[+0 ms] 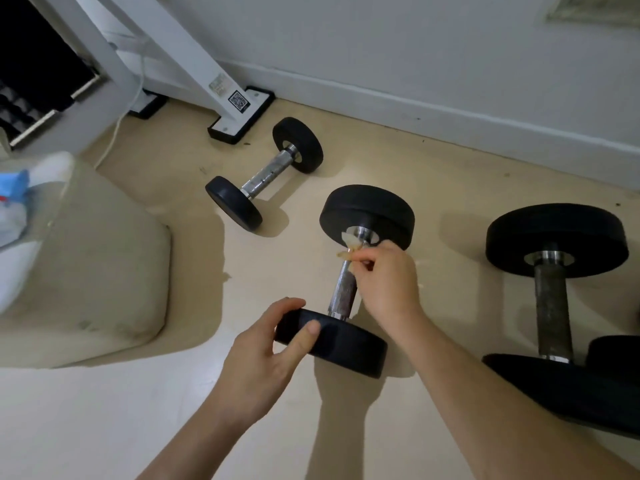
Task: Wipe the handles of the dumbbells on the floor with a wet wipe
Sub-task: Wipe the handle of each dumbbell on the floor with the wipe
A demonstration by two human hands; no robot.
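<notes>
Left hand: nearest the lens; its grip curls over the near head of the middle dumbbell with the thumb on the rim, likely to stop the round weight rolling.
Right hand: narrow grip, with fingertips pinching the wet wipe against the far end of the knurled handle, just under the far head.
Wet wipe: small and crumpled, touching the chrome collar.
Middle dumbbell: lies on the floor, pointing away from the camera, between the other two.
Small dumbbell: further back beside the white frame foot, with no hand on it.
Large dumbbell: to the right, well apart from both hands; its handle looks dull and dark, so it probably needs the hardest rubbing.
Step in hand: judged to be wiping the middle handle, with most of its length left to cover.
Risk: the wipe is small and could slip off the knurling.
</notes>
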